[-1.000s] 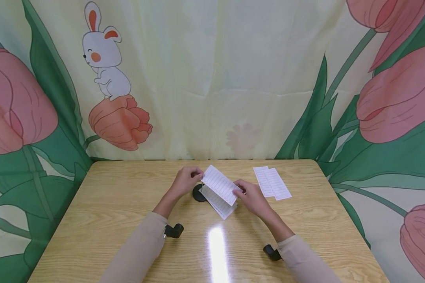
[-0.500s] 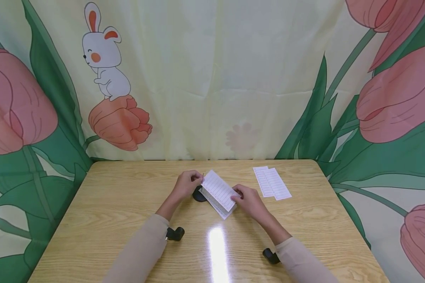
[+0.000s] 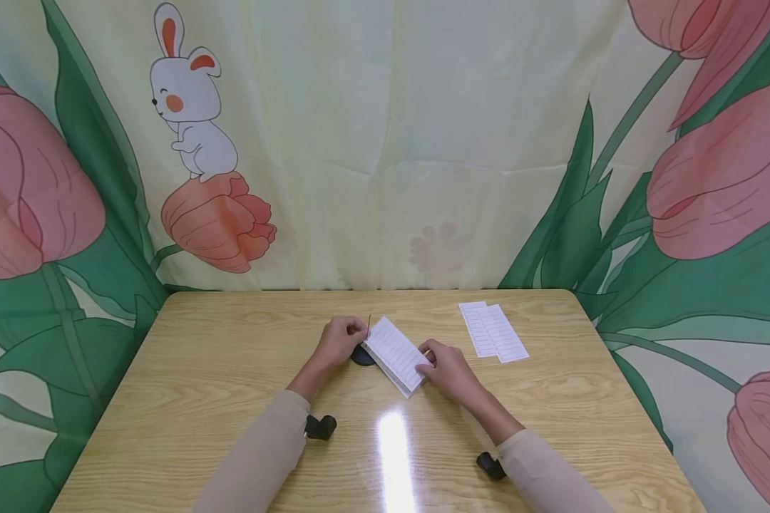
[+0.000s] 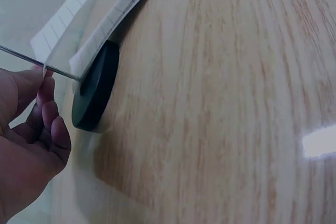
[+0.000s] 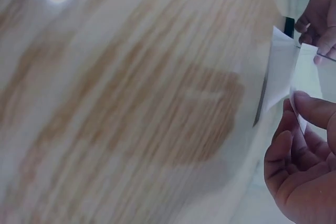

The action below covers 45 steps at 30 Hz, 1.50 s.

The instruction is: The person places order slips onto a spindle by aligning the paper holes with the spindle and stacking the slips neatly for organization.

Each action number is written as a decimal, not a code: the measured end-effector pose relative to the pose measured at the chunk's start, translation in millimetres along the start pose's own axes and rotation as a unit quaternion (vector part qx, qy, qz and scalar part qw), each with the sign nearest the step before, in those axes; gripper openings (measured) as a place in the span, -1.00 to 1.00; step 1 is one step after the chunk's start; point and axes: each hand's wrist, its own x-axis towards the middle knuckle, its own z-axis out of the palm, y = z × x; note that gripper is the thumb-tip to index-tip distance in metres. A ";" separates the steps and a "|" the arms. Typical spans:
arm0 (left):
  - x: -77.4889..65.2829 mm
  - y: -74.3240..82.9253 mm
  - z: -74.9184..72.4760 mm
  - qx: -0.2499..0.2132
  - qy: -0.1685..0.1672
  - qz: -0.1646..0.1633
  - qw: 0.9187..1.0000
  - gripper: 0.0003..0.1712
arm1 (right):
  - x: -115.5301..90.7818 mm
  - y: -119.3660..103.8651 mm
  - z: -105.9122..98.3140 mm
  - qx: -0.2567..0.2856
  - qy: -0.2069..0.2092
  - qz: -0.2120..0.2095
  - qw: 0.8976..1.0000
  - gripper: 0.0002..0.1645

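A bill spike stands on the table, with a round black base [image 4: 98, 90] and a thin upright metal rod [image 4: 63, 73]. One lined white paper slip [image 3: 396, 348] is on the rod by its left corner, slanting above another slip [image 4: 107, 32] lower on the rod. My left hand [image 3: 336, 342] pinches the upper slip's corner right beside the rod. At the slip's opposite end, my right hand [image 3: 448, 367] pinches the edge between thumb and fingers. The left wrist view shows a gap between the two slips.
Two overlapping lined slips [image 3: 507, 336] lie at the back right of the wooden table [image 3: 231, 370]. A printed curtain [image 3: 359, 142] hangs behind the table's far edge. Black wrist cameras [image 3: 321, 427] sit below both hands.
Both hands have lowered the upper slip along the rod, closer to the slip beneath. More of the rod's tip now shows above the paper. The loose slips have stayed put.
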 end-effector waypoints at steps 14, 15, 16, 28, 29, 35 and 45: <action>1.1 -7.9 5.8 0.013 0.002 -0.009 1.000 -0.89 | 0.4 0.5 6.4 -0.027 -0.027 -0.001 0.999 -0.73; 1.2 -8.0 6.1 0.016 0.002 -0.007 1.000 -0.89 | 0.5 0.2 6.4 -0.030 -0.029 -0.001 0.999 -0.73; 1.3 -8.3 6.3 0.018 0.002 -0.005 1.000 -0.89 | 0.8 -0.1 6.5 -0.036 -0.031 0.000 0.999 -0.73; 2.4 -12.5 10.0 0.035 0.014 0.011 0.999 -0.90 | 1.2 -1.7 5.8 -0.100 -0.039 0.007 0.994 -0.67; 2.5 -12.8 10.2 0.035 0.015 0.011 0.999 -0.90 | 1.2 -1.9 5.9 -0.103 -0.040 0.007 0.994 -0.67; 3.4 -12.8 11.7 0.038 0.017 0.013 0.999 -0.91 | 0.2 -4.8 4.5 -0.116 -0.043 0.012 0.992 -0.65; 3.9 -11.8 13.4 0.034 0.032 -0.003 0.999 -0.93 | -1.4 -1.9 5.2 -0.133 -0.029 0.003 0.991 -0.62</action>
